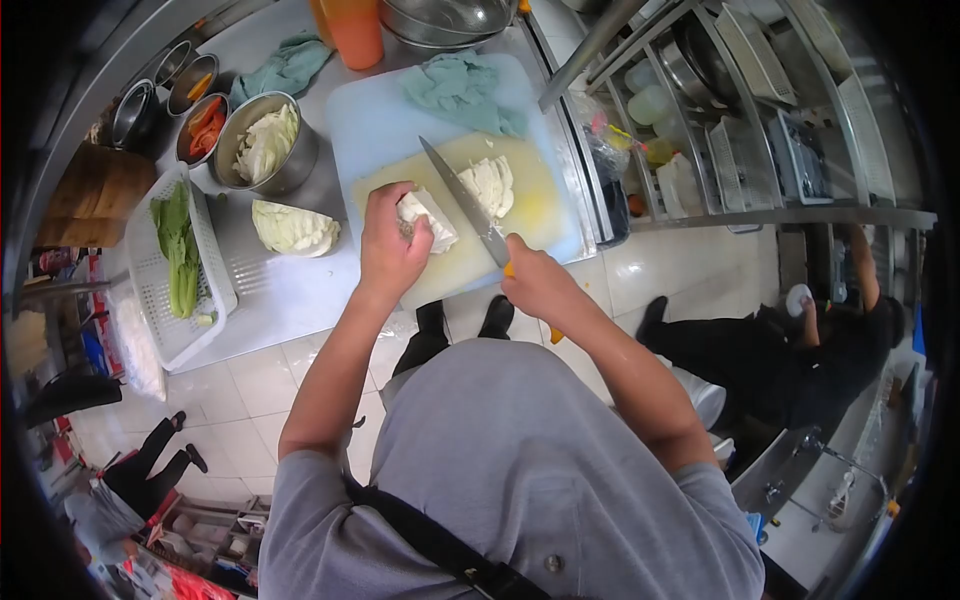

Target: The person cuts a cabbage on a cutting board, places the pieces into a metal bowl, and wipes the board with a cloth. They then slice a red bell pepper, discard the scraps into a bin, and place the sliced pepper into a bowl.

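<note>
My left hand point(392, 243) grips a pale cabbage piece point(432, 222) against the yellowish cutting board point(535, 215), its fingers curled over the top. In my right hand point(540, 280) is a large kitchen knife point(460, 192), held by its yellow handle. The blade slants up and left between the held piece and a small heap of cut cabbage point(488, 186) to its right. A cabbage wedge point(295, 228) lies on the metal table left of the boards. Beyond it stands a metal pot point(302, 165) with cabbage leaves point(268, 140) inside.
A bluish board point(365, 110) lies beneath the yellowish one, with a green cloth point(455, 88) on it. A white basket point(218, 262) holds green stalks point(180, 260). Small bowls, one with carrot pieces point(207, 128), stand at the back left. Another person point(800, 365) is at the right, beyond metal shelves point(760, 214).
</note>
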